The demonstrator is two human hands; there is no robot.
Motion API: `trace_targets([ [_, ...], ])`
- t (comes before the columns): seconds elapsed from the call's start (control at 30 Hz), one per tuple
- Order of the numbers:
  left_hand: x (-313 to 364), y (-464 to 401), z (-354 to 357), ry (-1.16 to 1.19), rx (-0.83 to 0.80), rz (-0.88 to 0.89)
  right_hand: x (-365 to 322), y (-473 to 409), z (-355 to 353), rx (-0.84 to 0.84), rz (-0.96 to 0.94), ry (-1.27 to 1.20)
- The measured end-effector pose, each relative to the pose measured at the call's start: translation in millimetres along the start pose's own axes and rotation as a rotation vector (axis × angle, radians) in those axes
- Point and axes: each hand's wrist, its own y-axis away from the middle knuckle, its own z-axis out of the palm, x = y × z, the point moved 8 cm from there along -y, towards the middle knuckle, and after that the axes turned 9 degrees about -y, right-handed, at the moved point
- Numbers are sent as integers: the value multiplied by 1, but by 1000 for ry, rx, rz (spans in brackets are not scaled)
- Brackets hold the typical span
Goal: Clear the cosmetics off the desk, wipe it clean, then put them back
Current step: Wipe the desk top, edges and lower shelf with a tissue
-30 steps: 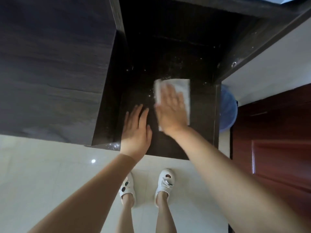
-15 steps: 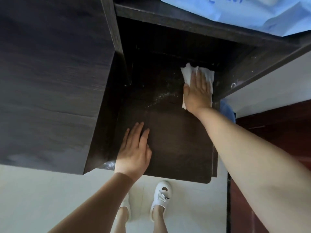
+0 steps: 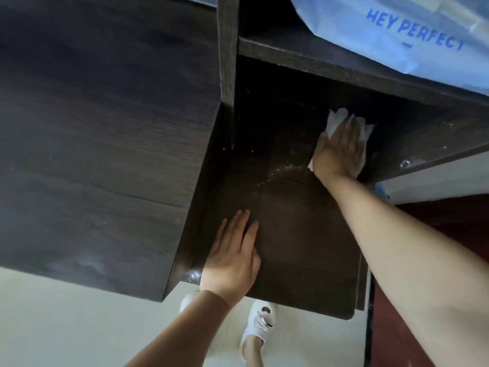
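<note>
Dark brown wood-grain worktop, low recessed section beside a taller dark wooden cabinet block, no cosmetics on it. White crumpled wipe cloth lies at the worktop's far right corner, pinned under the right hand; that hand is flat, fingers extended and together, palm pressing the cloth down, not curled around it. Cloth edges stick out past the fingertips and at the wrist side. Pale dust streak on the worktop just left of the right wrist. Left hand rests flat and empty near the worktop's front left edge, fingers spread slightly, well apart from the cloth. Dark shelf board runs above the worktop's far side, carrying a light blue plastic bag with blue "HEY PERFECT" lettering. White slipper on pale floor below the worktop's front edge.
</note>
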Motion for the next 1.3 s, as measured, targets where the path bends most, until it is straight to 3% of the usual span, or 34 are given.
trace_targets([
  [0.07,1,1,0,-2,10,12,-32,35,19,-101,-242,26],
  [0.17,1,1,-2,39,15,4,-68,125,44,-335,-881,85],
  [0.23,0,2,-2,56,21,-8,-59,131,44,-481,-1070,154],
  [0.3,-1,3,-2,68,37,-11,-47,83,36,-431,-960,182],
  [0.4,-1,2,-1,53,38,-7,-28,0,17,-220,-442,103],
  [0.43,-1,2,-1,50,42,-4,-35,3,19,-176,-376,84],
  [0.5,0,3,-1,55,57,2,-64,49,38,-203,-508,76],
  [0.6,0,3,-3,68,72,2,-96,131,54,-384,-987,69],
  [0.67,1,3,-4,69,86,6,-106,108,51,-394,-1103,101],
  [0.73,1,3,-3,65,96,10,-120,56,52,-307,-1006,135],
  [0.8,1,3,-3,55,91,12,-130,8,56,-263,-788,101],
  [0.9,0,2,-2,28,92,15,-142,-2,68,-263,-598,51],
  [1.0,0,2,-3,44,81,10,-134,41,57,-249,-729,-34],
  [1.1,0,1,-3,57,88,8,-111,102,55,-390,-963,28],
  [1.2,1,1,-3,55,94,12,-114,80,47,-452,-1117,124],
  [1.3,1,2,-2,37,88,14,-124,9,43,-327,-931,129],
])
